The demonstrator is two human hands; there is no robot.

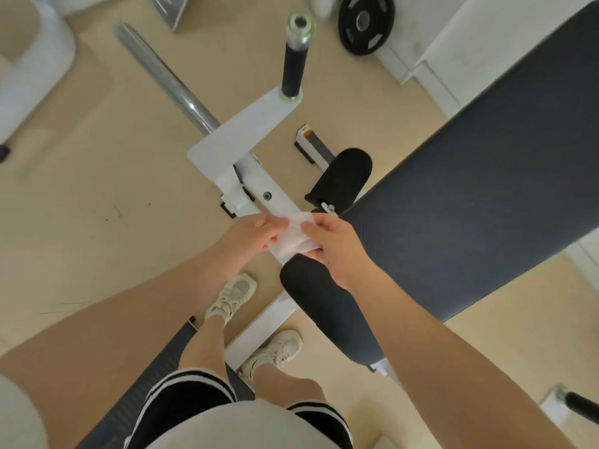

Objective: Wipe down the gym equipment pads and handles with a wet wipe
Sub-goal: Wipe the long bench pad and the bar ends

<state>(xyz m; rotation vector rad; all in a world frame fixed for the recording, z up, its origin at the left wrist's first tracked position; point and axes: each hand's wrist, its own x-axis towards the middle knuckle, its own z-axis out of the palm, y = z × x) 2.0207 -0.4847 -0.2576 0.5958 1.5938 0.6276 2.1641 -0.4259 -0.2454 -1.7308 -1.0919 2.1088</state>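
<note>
A white wet wipe (296, 236) is stretched between both of my hands above the white machine frame (256, 186). My left hand (251, 243) pinches its left edge and my right hand (334, 244) pinches its right side. Just below my right hand lies a black roller pad (327, 309); a second black roller pad (343, 178) sits beyond the wipe. The large dark bench pad (479, 189) fills the right side. A black foam handle (293, 64) with a green-rimmed end stands up at the top centre.
A chrome bar (168, 77) runs up and left from the frame. A black weight plate (366, 22) leans at the top by a white wall. My feet in pale trainers (231, 296) stand on the beige floor beside the frame's base.
</note>
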